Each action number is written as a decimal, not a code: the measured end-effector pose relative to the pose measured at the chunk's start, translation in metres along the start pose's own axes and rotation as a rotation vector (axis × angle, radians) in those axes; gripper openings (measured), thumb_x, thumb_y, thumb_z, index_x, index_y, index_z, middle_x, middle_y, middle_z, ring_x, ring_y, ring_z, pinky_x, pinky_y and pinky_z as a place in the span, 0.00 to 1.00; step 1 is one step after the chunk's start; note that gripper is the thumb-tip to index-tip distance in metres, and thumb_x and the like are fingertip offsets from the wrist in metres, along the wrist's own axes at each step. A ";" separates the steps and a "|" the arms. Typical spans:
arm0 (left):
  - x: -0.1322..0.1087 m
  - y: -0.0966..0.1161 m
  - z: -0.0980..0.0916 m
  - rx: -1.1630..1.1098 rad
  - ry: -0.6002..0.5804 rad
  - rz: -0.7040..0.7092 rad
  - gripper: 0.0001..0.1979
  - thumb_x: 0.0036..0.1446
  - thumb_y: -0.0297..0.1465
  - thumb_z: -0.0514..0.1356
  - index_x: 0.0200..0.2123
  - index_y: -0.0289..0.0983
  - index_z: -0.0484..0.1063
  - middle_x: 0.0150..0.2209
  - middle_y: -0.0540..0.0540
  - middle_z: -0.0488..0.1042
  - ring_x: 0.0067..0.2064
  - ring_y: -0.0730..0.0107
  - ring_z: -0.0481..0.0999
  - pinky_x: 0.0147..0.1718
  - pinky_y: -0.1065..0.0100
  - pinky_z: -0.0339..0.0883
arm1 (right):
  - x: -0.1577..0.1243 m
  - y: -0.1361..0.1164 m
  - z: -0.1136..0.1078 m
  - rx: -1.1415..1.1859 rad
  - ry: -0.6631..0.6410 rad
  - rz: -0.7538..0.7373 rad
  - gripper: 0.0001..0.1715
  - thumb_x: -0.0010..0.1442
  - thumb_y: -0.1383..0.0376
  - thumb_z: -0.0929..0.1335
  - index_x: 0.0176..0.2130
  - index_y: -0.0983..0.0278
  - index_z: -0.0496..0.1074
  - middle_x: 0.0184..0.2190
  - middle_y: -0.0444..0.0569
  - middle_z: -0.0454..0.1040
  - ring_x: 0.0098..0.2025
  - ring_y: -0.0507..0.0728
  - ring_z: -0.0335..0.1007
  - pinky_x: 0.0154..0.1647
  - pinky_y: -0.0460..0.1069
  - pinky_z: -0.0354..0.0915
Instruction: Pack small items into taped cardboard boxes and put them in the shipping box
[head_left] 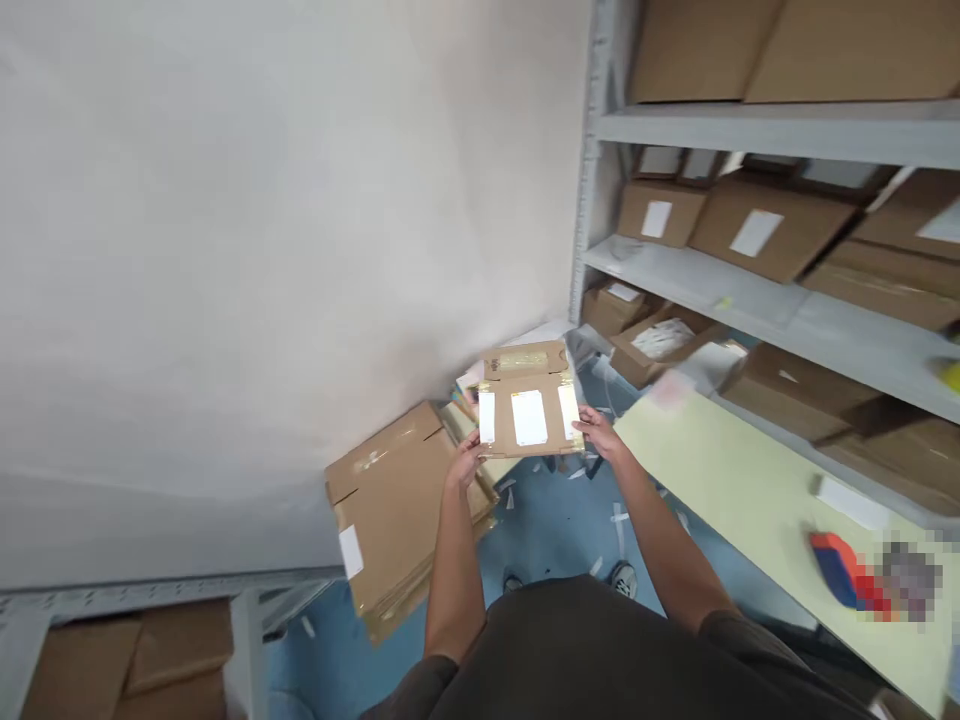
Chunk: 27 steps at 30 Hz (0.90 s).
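Between my two hands is a flattened cardboard box [498, 420], brown, with white labels on its face and clear tape along the top flap and right side. My left hand [466, 460] grips its lower left corner. The lower right edge is pinched in my right hand [598, 432], thumb on the front face. Under and left of my left forearm, a stack of larger flattened cardboard boxes [397, 490] leans by the wall. Part of the stack is hidden behind my arm.
A pale yellow table [720, 460] runs along my right side, bearing a white box [853, 502] and a red and blue object [834, 568]. Metal shelves [705, 270] with cardboard boxes stand beyond it. Paper scraps litter the blue floor [555, 530]. Another shelf [150, 595] stands lower left.
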<state>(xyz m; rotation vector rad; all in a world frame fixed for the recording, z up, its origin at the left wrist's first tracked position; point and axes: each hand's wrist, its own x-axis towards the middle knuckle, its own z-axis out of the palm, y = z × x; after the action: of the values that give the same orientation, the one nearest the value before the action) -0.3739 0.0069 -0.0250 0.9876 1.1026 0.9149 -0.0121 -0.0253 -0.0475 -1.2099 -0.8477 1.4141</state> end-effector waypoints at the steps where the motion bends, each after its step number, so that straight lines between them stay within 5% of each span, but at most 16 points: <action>1: 0.014 0.003 0.033 0.016 -0.047 -0.009 0.31 0.43 0.39 0.72 0.53 0.40 0.80 0.53 0.39 0.82 0.50 0.55 0.81 0.44 0.61 0.74 | -0.010 -0.010 -0.032 0.003 0.043 -0.024 0.38 0.47 0.50 0.80 0.55 0.56 0.75 0.52 0.52 0.82 0.49 0.65 0.80 0.42 0.54 0.74; 7: 0.075 -0.002 0.231 0.087 -0.307 -0.046 0.29 0.47 0.44 0.72 0.52 0.38 0.78 0.52 0.40 0.82 0.49 0.56 0.82 0.42 0.63 0.75 | -0.089 -0.048 -0.202 0.059 0.325 -0.104 0.36 0.50 0.51 0.79 0.56 0.54 0.75 0.52 0.50 0.81 0.50 0.65 0.79 0.43 0.54 0.74; 10: 0.093 -0.017 0.320 0.150 -0.426 -0.079 0.29 0.48 0.45 0.72 0.52 0.38 0.78 0.50 0.40 0.83 0.48 0.56 0.82 0.41 0.64 0.74 | -0.131 -0.055 -0.267 0.097 0.460 -0.112 0.35 0.49 0.50 0.79 0.55 0.54 0.75 0.50 0.50 0.81 0.48 0.64 0.79 0.43 0.54 0.74; 13: 0.104 -0.034 0.387 0.172 -0.546 -0.125 0.29 0.47 0.43 0.72 0.52 0.39 0.78 0.48 0.41 0.83 0.46 0.57 0.82 0.41 0.63 0.74 | -0.165 -0.052 -0.312 0.116 0.581 -0.102 0.35 0.49 0.50 0.78 0.55 0.53 0.75 0.49 0.49 0.80 0.47 0.63 0.78 0.44 0.54 0.73; 18: 0.130 -0.058 0.445 0.221 -0.635 -0.189 0.32 0.46 0.41 0.72 0.56 0.39 0.76 0.47 0.40 0.83 0.44 0.57 0.82 0.41 0.63 0.74 | -0.187 -0.035 -0.348 0.149 0.769 -0.051 0.36 0.47 0.52 0.79 0.55 0.53 0.75 0.48 0.49 0.78 0.50 0.65 0.77 0.45 0.55 0.72; 27: 0.201 -0.115 0.482 0.445 -0.722 -0.277 0.27 0.47 0.36 0.70 0.52 0.39 0.78 0.43 0.43 0.82 0.40 0.62 0.81 0.36 0.67 0.73 | -0.159 0.020 -0.355 0.273 1.043 0.089 0.34 0.41 0.58 0.80 0.48 0.57 0.76 0.36 0.47 0.76 0.42 0.63 0.79 0.41 0.56 0.74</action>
<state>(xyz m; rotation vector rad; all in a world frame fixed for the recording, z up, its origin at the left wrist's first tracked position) 0.1478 0.0786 -0.1154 1.3428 0.7899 0.0454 0.3163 -0.2224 -0.1158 -1.5208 0.1204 0.7307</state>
